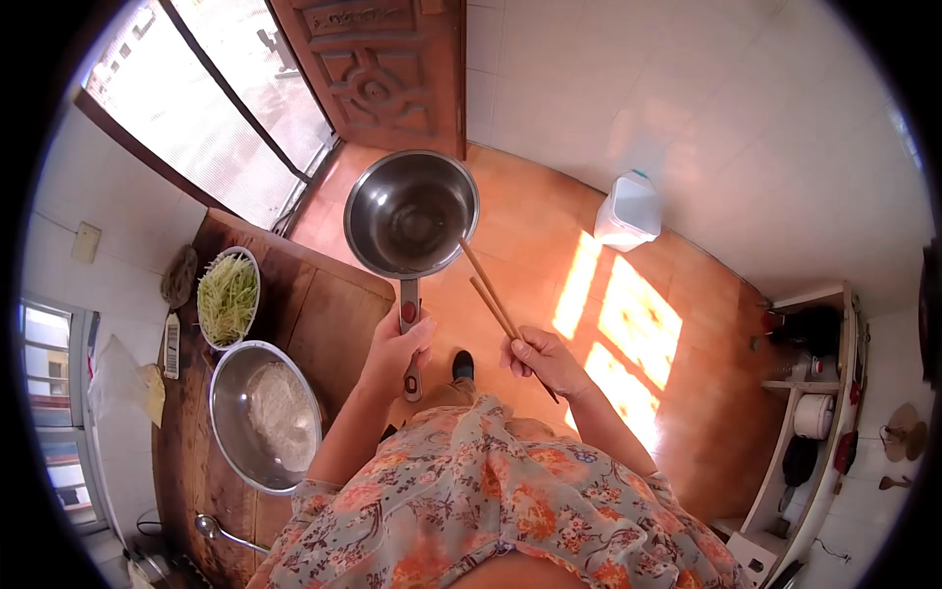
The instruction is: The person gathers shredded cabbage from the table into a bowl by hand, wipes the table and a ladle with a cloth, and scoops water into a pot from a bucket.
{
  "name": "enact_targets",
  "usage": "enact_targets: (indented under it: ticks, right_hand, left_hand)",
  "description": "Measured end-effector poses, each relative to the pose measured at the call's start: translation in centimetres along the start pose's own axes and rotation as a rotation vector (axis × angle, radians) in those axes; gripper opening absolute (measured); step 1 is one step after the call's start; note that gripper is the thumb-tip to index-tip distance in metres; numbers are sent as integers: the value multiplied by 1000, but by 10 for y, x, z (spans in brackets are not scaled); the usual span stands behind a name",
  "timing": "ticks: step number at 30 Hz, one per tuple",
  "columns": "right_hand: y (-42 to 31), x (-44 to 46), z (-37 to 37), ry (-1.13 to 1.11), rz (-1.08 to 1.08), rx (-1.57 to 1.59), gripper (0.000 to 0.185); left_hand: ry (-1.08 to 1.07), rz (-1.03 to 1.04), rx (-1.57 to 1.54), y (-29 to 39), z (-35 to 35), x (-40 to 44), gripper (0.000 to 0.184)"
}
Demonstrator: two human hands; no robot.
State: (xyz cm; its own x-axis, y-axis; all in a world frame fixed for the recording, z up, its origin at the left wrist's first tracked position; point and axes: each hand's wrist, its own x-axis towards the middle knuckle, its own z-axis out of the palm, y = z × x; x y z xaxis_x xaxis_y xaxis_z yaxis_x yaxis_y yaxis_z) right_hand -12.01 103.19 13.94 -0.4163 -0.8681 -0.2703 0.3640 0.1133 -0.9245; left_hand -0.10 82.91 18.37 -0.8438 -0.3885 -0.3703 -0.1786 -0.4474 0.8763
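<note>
A deep metal saucepan (412,216) hangs over the floor in front of me, its inside dark and shiny. My left hand (397,348) is wrapped round its handle. To the right, my right hand (545,360) holds a pair of wooden chopsticks (496,306), whose upper tips spread apart near the pan's lower right rim. On the wooden table (329,319) at the left stand a large metal bowl (224,417) with white flour (280,414) and, behind it, a bowl of shredded green vegetable (228,297).
A metal ladle (206,526) lies at the table's near end. An open carved door (378,74) stands ahead. By the right wall are a white bin (629,211) and a shelf unit (834,383) with kitchenware. Sunlight falls on the tiled floor (510,211).
</note>
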Motion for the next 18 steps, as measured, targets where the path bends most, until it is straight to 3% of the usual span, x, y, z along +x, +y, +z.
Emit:
enact_targets:
  ticks: [5, 9, 14, 18]
  right_hand:
    - [-11, 29, -21, 73, 76, 23, 19]
    - [-21, 28, -46, 167, 13, -62, 20]
    - [-27, 12, -105, 292, 95, -61, 23]
    - [-27, 0, -162, 259, 93, -72, 23]
  left_hand:
    - [-197, -121, -126, 15, 38, 80, 11]
    - [-306, -224, -219, 12, 75, 133, 11]
    - [-403, -311, -152, 11, 133, 187, 12]
    - [-441, -310, -73, 2, 184, 226, 11]
